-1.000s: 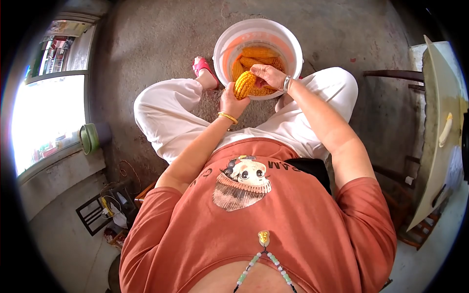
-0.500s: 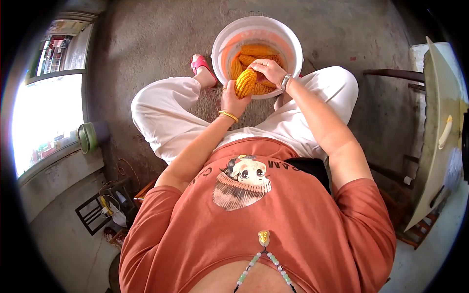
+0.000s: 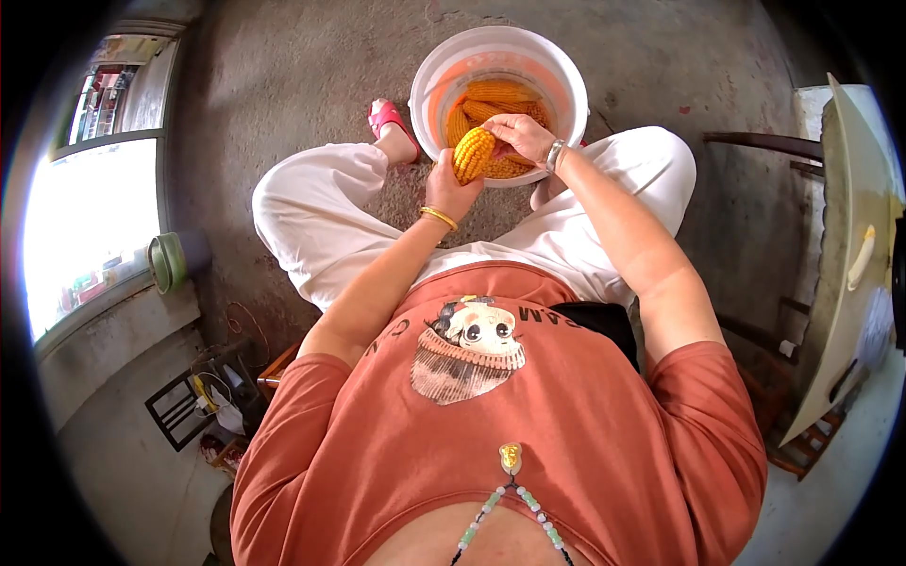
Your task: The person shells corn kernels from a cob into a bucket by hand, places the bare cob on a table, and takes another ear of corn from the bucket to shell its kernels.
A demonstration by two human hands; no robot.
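A yellow corn cob (image 3: pixel 472 156) is gripped in my left hand (image 3: pixel 452 187), above the near rim of a white bucket (image 3: pixel 429 71). My right hand (image 3: pixel 522 138) bends over the cob's upper right side, its fingers closed at the cob's edge; the fingertips are partly hidden. Inside the bucket lie several other corn cobs (image 3: pixel 500 91), with loose kernels (image 3: pixel 506 169) near its close side. The bucket stands on the floor between my feet.
Bent legs in white trousers (image 3: pixel 321 198) flank the bucket. A foot in a pink sandal (image 3: pixel 386 117) is left of it. A green container (image 3: pixel 167 263) is at the left wall. A pale tabletop (image 3: pixel 849 255) stands at the right.
Both hands stay at the cob, with only slight shifts of the right fingers and the cob. The bucket appears slightly higher in the view.
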